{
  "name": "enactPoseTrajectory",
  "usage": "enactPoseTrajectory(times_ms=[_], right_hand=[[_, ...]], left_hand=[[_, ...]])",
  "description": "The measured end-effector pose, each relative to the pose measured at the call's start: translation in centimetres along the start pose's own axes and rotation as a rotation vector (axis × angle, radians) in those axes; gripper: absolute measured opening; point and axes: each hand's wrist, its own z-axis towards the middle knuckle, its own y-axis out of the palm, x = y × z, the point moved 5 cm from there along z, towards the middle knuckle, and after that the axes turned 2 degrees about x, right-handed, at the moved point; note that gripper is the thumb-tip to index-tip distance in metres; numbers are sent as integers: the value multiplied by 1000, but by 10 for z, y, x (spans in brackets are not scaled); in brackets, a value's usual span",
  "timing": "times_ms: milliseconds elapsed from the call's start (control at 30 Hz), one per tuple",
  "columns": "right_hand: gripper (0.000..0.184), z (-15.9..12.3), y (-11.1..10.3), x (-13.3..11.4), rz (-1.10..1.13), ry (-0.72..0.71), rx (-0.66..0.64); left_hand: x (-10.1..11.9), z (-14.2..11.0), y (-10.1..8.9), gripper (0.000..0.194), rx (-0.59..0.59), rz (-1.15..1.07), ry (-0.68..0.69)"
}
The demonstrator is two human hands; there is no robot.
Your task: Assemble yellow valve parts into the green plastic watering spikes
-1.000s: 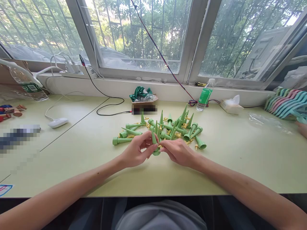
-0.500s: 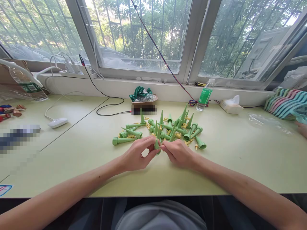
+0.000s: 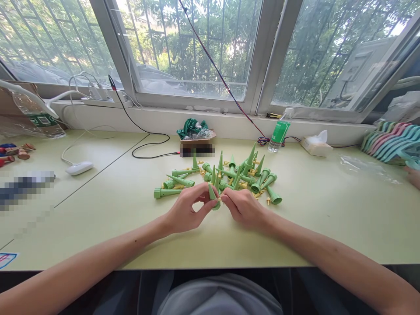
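Observation:
Between the thumb and fingers of my left hand point(image 3: 192, 209) is a green plastic plant watering spike point(image 3: 212, 192), its tip leaning up and to the left. My right hand point(image 3: 244, 208) is closed in a pinch right beside it, on a small yellow nozzle point(image 3: 220, 199) at the spike's side. The fingers partly hide the nozzle, and I cannot tell how far it sits in the spike. Just beyond both hands lies a pile of green spikes point(image 3: 247, 177), some upright and some on their sides, with small yellow nozzles point(image 3: 268, 201) scattered among them.
Behind the pile stands a small cardboard box point(image 3: 197, 139) with green plastic in it. A water bottle point(image 3: 280, 131) and a tissue pack point(image 3: 316, 145) are at the back right. Hangers point(image 3: 387, 142) and another person's hand point(image 3: 412, 174) are far right. A white mouse point(image 3: 79, 168) lies left.
The spike in my left hand has tipped to the left, and the yellow nozzle at its side now shows more. Both hands stay in nearly the same place.

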Motion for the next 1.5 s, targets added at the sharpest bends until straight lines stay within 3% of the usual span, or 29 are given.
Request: enactPoseTrajectory(times_ms=[333,533,767,1133,1300,1500], right_hand=[[33,0,0,-4,-17,6,-14],[35,1,1,-4,-16,21,-3],[31,1,2,2,7,77,28],[20,1,-2,-4,-27,-18,13],[23,1,-1,-3,-62,-112,-13],[27,1,-2,-4,-146,-196,-34]], left_hand=[[8,-2,1,15,-16,188,208],[10,-4,3,20,-37,218,215],[1,1,1,5,-9,111,7],[-18,3,1,24,1,-442,-352],[-18,5,1,28,6,-543,-447],[-19,4,1,26,-33,-551,-454]])
